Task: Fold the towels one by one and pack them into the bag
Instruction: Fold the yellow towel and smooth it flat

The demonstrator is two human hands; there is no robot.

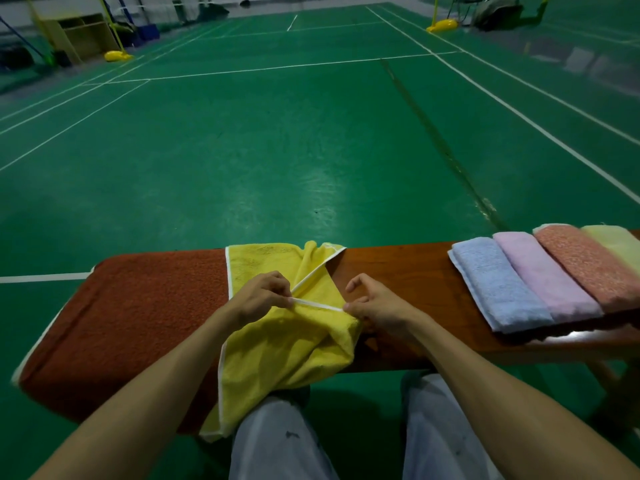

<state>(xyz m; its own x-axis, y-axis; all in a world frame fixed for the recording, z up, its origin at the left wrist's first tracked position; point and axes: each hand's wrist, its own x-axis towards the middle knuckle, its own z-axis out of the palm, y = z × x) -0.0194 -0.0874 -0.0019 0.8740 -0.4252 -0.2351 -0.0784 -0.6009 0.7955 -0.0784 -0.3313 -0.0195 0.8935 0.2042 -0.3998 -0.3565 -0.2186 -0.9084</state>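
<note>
- A brown towel lies spread flat over the left end of the bench, at about eight o'clock in the view. It is not yet folded and looks thick and soft.
- The left hand, near six o'clock, pinches the white hem of the yellow towel between thumb and fingertips.
- The yellow towel is draped over the bench at six o'clock. Its far end is rumpled and its near part hangs off the edge onto a knee.
- It looks light, limp and grippy rather than slick, so it will likely sag wherever it is unsupported. The hem corners, pulled taut, seem the best hold.
- The right hand, at three o'clock of the left, pinches the same hem, its other fingers loosely curled.
- Four folded towels lie side by side at four o'clock: blue towel, pink towel, coral towel and pale green towel.
- No bag is in view.
</note>
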